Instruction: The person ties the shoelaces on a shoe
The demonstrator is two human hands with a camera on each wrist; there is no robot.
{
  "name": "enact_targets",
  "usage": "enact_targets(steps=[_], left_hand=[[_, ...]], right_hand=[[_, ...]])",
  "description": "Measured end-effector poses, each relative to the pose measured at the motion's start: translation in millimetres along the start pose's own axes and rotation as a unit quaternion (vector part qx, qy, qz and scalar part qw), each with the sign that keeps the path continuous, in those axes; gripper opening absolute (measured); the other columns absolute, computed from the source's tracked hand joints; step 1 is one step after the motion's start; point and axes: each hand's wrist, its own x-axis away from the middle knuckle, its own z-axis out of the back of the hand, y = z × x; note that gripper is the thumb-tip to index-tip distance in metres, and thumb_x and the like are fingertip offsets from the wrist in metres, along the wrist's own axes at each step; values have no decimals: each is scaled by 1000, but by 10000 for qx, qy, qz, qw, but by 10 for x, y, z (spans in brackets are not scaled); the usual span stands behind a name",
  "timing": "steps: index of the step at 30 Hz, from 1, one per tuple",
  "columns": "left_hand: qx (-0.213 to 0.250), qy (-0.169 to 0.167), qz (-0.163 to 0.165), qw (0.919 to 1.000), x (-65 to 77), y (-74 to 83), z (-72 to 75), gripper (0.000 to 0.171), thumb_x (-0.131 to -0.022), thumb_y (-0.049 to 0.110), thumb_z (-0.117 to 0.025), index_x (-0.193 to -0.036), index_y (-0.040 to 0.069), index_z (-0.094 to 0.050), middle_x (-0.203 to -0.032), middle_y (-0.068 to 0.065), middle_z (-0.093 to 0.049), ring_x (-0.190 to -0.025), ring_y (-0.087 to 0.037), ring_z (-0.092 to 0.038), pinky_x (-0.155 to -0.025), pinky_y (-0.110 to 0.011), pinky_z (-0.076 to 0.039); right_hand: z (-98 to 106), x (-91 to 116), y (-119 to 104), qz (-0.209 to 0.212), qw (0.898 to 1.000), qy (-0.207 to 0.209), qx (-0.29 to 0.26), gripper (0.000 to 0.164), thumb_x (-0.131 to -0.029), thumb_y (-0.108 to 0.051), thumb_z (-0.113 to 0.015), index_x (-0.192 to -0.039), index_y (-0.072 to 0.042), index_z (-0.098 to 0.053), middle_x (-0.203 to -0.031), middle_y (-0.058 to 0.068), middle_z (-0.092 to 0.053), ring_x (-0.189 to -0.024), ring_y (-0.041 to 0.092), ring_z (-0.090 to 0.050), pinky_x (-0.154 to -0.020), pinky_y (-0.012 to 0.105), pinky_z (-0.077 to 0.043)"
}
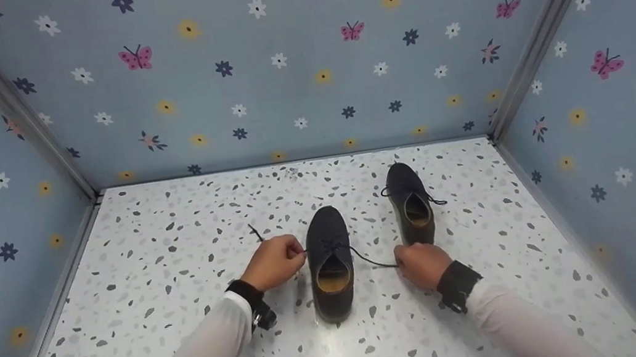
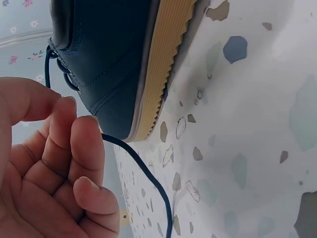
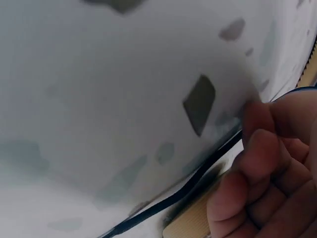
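Observation:
A dark shoe stands upright on the floor between the hands, toe pointing away from me. My left hand pinches one end of its dark shoelace close to the shoe's left side; the loose tail hangs past the fingers in the left wrist view. To the right, my right hand pinches the other lace end, which runs slack from the eyelets. The left wrist view shows the shoe's ribbed tan sole. In the right wrist view the lace passes through the fingertips.
A second dark shoe stands farther right, just beyond the right hand, its laces loose at both sides. The speckled white floor is bounded by blue flowered panels at the back and both sides.

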Motion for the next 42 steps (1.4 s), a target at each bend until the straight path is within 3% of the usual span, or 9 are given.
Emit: enact_targets(steps=[6,11,18,22,26,34,39,42], left_hand=[[128,64,-53,9999,-9,15,16,7,-85,23,-70,-80,19,-66,-72,6,-67,-62,-8,-59,-61,-26,-47],[179,147,-105,9997,-11,36,28,7,-85,23,-70,-79,19,-66,-70,6,-66,-61,-8,-58,-60,-25,-46],[98,246,-229,9994,-30,52,23,7,-85,20,-70,-79,18,-66,-67,6,-62,-58,-8,-53,-57,-25,-43],[138,282,-200,9993,-36,58,27,8,-86,21,-69,-79,19,-66,-63,6,-60,-51,-8,-52,-52,-25,-43],[254,308,-178,9990,-41,64,32,8,-87,21,-68,-80,19,-66,-62,6,-60,-45,-8,-53,-51,-25,-43],[425,351,-263,9981,-49,99,49,6,-88,22,-68,-83,19,-68,-65,7,-65,-48,-7,-54,-51,-24,-45],[479,410,-368,9973,-49,116,52,5,-88,21,-68,-85,18,-70,-67,7,-66,-52,-7,-55,-54,-24,-45],[527,409,-442,9968,-41,128,46,6,-87,21,-68,-86,16,-71,-68,6,-66,-55,-6,-56,-55,-23,-46]], right_hand=[[77,-3,-48,-176,9990,-294,281,9,-86,-16,-65,-81,-14,-57,-71,7,-66,-61,27,-64,-54,41,-48],[261,-42,-137,-242,9997,-107,5,7,-85,-13,-62,-81,-15,-56,-77,4,-60,-61,21,-58,-54,38,-46],[583,-128,-182,262,9967,9,-763,9,-93,-9,-54,-85,-14,-54,-69,-2,-59,-55,7,-56,-51,25,-46],[785,-228,-181,507,9927,126,-1089,6,-91,-6,-57,-90,-11,-60,-69,-3,-62,-55,4,-57,-53,23,-47],[1001,-372,-231,812,9928,368,-796,8,-90,-9,-60,-96,-10,-64,-74,-3,-65,-63,8,-59,-60,28,-51],[1269,-831,-417,1444,9837,927,-540,11,-90,-5,-60,-88,-12,-69,-83,2,-71,-77,19,-67,-72,36,-55],[1291,-1164,-539,1748,9709,1392,-862,24,-86,7,-56,-101,-7,-69,-102,8,-70,-94,23,-67,-83,36,-55],[1268,-1302,-610,1474,9709,1458,-1194,33,-87,6,-60,-118,-5,-62,-120,12,-64,-96,23,-69,-83,34,-56]])
